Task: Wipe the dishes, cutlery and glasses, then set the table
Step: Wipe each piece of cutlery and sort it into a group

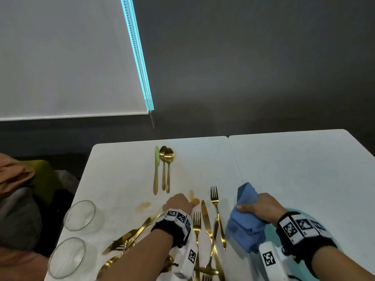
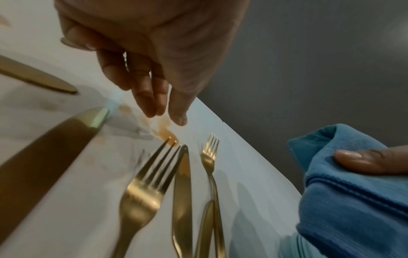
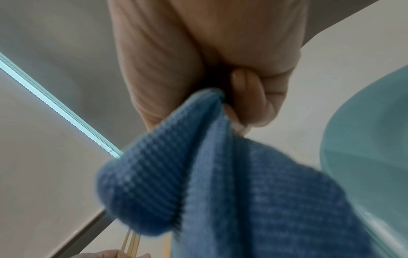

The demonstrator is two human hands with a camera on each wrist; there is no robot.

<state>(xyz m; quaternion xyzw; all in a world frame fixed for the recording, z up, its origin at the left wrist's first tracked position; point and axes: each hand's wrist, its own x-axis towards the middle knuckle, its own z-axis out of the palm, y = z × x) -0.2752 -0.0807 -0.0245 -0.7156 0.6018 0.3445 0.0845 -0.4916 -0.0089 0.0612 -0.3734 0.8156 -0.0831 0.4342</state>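
My left hand (image 1: 178, 202) hovers over the white table (image 1: 121, 169), fingers (image 2: 154, 104) hanging loosely downward and holding nothing, just above an orange-brown stain (image 2: 164, 134). Gold forks (image 1: 217, 209) (image 1: 196, 222) and a gold knife (image 1: 207, 220) lie right of that hand. A gold knife (image 1: 156, 171) and two spoons (image 1: 168, 171) lie side by side farther back. My right hand (image 1: 259, 207) grips a bunched blue cloth (image 1: 246, 222), held above a teal plate (image 3: 364, 139). Fingers (image 3: 247, 97) curl round the cloth (image 3: 220, 174).
Two clear glasses (image 1: 81, 216) (image 1: 67, 258) stand at the table's left edge. A heap of gold cutlery (image 1: 125, 240) lies near my left forearm. Another stain (image 1: 145, 205) marks the tabletop. A second white table (image 1: 304, 159) adjoins on the right. Clothing (image 1: 18, 199) lies beyond the left edge.
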